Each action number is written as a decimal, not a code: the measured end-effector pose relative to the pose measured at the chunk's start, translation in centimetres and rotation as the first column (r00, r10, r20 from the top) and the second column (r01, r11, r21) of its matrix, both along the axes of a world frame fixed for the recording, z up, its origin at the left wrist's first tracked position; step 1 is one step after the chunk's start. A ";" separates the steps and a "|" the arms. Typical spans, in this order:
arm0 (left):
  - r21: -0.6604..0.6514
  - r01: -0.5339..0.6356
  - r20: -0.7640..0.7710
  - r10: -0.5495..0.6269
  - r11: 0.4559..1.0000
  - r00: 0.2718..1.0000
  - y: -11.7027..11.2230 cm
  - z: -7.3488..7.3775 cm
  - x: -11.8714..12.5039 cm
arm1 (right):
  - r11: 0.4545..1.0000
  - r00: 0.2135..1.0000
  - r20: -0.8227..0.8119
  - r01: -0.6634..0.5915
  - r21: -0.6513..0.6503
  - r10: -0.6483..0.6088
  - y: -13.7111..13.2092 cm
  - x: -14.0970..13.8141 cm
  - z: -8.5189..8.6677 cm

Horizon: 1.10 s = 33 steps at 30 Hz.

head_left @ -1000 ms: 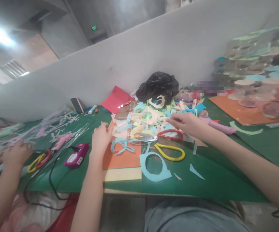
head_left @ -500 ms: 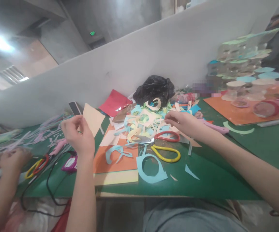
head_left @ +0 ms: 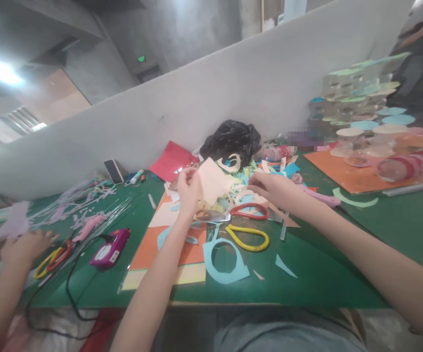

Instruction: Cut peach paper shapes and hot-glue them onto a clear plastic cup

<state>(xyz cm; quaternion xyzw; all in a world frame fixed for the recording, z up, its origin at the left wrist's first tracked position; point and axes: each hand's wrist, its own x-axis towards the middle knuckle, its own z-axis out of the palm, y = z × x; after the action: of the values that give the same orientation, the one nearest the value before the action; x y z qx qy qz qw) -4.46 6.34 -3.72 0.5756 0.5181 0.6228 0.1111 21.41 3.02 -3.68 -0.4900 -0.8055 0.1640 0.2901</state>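
Note:
My left hand (head_left: 188, 188) pinches a square of peach paper (head_left: 214, 182) by its edge, above a heap of cut paper scraps (head_left: 244, 198). Just right of that sheet is my right hand (head_left: 264, 183), over the scraps, its fingers loosely bent and slightly apart with nothing visible in them. Below both hands lie scissors (head_left: 246, 227) with one red and one yellow handle. Near them on the green table is a blue paper piece (head_left: 239, 269) with a round hole cut out.
Orange sheets (head_left: 141, 252) lie under my left forearm. A black plastic bag (head_left: 231, 139) sits behind the scraps. At left are a purple device (head_left: 110, 249) with a cable and another person's hand (head_left: 28, 249). Plastic bottles (head_left: 409, 164) and stacked clear cups (head_left: 350, 105) stand right.
My left hand has carried the peach paper to the right, over the scraps and close to my right hand. My right hand has barely moved. The view has shifted slightly.

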 end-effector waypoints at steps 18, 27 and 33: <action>-0.108 0.217 0.508 -0.134 0.970 0.851 0.3 -1.9 -0.5 | 0.990 0.977 -0.168 -0.123 0.067 0.133 1.0 -0.4 -1.7; -0.119 0.340 0.333 -0.285 0.933 0.899 -2.0 -1.4 2.3 | 0.964 0.906 -0.422 -0.075 -0.256 -0.042 -1.1 -3.0 -1.4; -0.113 0.370 0.204 -0.343 0.922 0.917 -3.5 -1.2 4.2 | 0.966 0.912 -0.410 -0.108 -0.234 0.002 -0.9 -2.4 -1.7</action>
<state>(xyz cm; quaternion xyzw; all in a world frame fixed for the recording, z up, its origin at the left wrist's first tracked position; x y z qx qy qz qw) -0.28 2.82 -4.92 0.5917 0.4372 0.6010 0.3123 19.04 2.15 -5.39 -0.4549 -0.7138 0.3712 0.3819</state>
